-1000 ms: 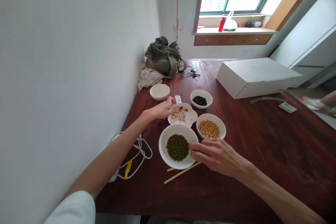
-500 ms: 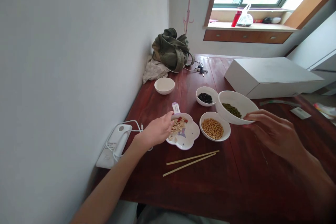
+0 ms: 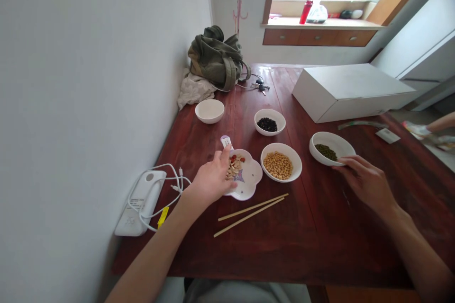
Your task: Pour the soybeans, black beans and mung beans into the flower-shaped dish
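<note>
Holding a white bowl (image 3: 343,146) by its near right side, the right hand (image 3: 368,182) keeps a narrow grip, with the fingertips at the rim. Inside this bowl lie small green beans (image 3: 326,152), and the bowl appears to stand on the dark red surface (image 3: 284,244), to the right of the other dishes.

The left hand (image 3: 209,177) is at the left edge of a flower-shaped plate (image 3: 251,177). Its index finger and thumb are spread apart, partly over the pale seeds (image 3: 234,166) lying there; whether this grip is closed on the plate's edge, I cannot tell, because the hand covers it.

Just to the right of the plate, between it and the bowl of green beans, is a soybean bowl (image 3: 297,165). Behind these is a smaller bowl of black beans (image 3: 266,124), and farther left, near the wall, one more pale bowl (image 3: 209,111).

Two chopsticks (image 3: 249,217) lie slanting in front of the plate, nearer to the person. At the left, beside the wall, is a white device (image 3: 142,203). A green bag (image 3: 216,57) and a white box (image 3: 351,90) occupy the far part.
</note>
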Action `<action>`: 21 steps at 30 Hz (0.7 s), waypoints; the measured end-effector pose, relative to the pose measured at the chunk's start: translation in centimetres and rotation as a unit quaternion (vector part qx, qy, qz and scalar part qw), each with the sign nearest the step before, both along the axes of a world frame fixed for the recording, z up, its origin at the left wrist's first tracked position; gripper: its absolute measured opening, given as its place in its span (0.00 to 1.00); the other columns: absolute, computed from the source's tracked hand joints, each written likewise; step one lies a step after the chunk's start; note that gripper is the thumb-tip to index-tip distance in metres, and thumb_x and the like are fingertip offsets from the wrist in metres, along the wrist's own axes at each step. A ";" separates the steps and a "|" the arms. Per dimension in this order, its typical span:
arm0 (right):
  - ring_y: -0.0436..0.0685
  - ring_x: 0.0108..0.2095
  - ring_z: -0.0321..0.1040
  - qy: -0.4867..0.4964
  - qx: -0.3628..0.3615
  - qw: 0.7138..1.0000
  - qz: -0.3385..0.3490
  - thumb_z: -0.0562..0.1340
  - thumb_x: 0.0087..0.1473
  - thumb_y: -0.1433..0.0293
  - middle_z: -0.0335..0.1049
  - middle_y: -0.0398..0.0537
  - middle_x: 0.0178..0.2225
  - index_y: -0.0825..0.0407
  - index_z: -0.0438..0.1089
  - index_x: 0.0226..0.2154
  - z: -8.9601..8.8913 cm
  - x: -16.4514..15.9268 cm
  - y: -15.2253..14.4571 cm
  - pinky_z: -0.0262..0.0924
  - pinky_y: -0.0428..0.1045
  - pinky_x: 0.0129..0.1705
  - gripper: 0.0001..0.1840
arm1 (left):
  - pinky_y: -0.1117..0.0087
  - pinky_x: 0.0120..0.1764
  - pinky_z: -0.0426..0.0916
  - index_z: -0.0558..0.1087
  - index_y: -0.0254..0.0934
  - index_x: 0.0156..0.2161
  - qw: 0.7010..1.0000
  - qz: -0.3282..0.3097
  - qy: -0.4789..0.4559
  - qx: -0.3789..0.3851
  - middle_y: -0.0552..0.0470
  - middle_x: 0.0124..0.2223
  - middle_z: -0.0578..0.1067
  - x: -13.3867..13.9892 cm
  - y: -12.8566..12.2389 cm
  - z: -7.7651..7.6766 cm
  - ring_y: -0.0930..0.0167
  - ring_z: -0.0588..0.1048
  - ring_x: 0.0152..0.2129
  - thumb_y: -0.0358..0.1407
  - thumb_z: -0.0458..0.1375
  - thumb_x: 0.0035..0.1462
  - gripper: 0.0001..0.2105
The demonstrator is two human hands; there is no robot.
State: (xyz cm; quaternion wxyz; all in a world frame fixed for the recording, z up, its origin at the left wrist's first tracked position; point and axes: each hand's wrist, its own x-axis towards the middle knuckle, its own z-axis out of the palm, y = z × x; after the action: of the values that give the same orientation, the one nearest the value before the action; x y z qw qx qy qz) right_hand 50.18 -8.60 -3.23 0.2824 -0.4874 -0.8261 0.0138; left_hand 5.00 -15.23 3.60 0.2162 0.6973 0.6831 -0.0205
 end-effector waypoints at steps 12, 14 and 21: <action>0.58 0.42 0.80 -0.014 0.020 0.999 0.027 0.64 0.68 0.61 0.79 0.48 0.44 0.46 0.76 0.43 -1.5 0.0 -0.7 0.72 0.49 0.47 0.08 | 0.49 0.64 0.68 0.40 0.46 0.78 0.994 -0.043 -0.089 -0.036 0.40 0.76 0.56 -2.4 0.2 1.0 0.47 0.71 0.65 0.42 0.70 0.53 0.55; 0.57 0.41 0.80 -0.026 0.031 0.999 0.037 0.64 0.68 0.62 0.79 0.48 0.44 0.47 0.75 0.43 -1.7 0.0 -0.8 0.72 0.49 0.47 0.07 | 0.50 0.65 0.67 0.41 0.46 0.78 0.994 -0.051 -0.089 -0.044 0.39 0.76 0.56 -2.6 0.3 1.0 0.47 0.72 0.64 0.37 0.69 0.53 0.55; 0.55 0.38 0.80 -0.030 0.174 0.984 -0.005 0.72 0.61 0.65 0.79 0.51 0.49 0.51 0.74 0.50 0.1 -2.2 -3.4 0.71 0.46 0.36 0.17 | 0.50 0.69 0.63 0.43 0.46 0.78 0.992 -0.063 -0.112 0.003 0.41 0.75 0.60 -2.8 0.3 0.2 0.52 0.69 0.67 0.30 0.60 0.61 0.45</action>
State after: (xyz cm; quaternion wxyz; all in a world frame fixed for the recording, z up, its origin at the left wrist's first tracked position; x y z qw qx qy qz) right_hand 48.03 -11.99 -3.11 0.3379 -0.4355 -0.8215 -0.1460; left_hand 2.21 -14.94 3.81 0.2878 0.7377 0.6090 0.0461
